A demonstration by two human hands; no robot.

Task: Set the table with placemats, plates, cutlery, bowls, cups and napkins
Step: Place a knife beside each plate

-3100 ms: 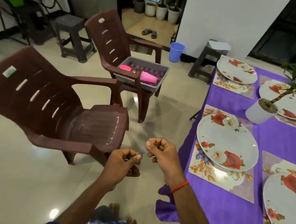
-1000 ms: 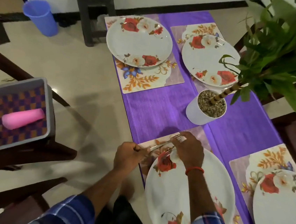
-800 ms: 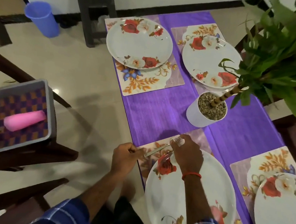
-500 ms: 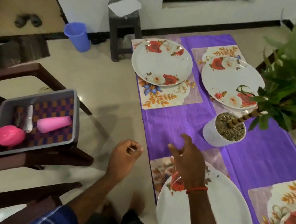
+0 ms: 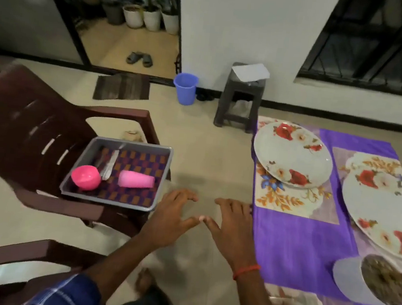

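Note:
A grey tray [image 5: 131,143] rests on a brown plastic chair [image 5: 23,133] to my left. It holds a pink bowl [image 5: 85,177], a pink cup [image 5: 136,179] lying on its side and some cutlery [image 5: 109,164]. Floral plates [image 5: 291,154] sit on floral placemats [image 5: 286,201] on the purple-clothed table [image 5: 291,246] at the right. My left hand [image 5: 171,216] and my right hand [image 5: 229,225] hover side by side over the floor between the chair and the table. Both have their fingers spread and hold nothing, and the thumbs nearly touch.
A white pot with a plant [image 5: 365,281] stands on the table near its right side. Beyond are a dark stool [image 5: 240,99] with paper on it, a blue bucket [image 5: 185,87] and a doormat [image 5: 122,87]. A second brown chair [image 5: 10,256] is at the lower left.
My hands set the cutlery down by the near plate and let go of it. They now hang empty and open, and my view has swung left toward the tray.

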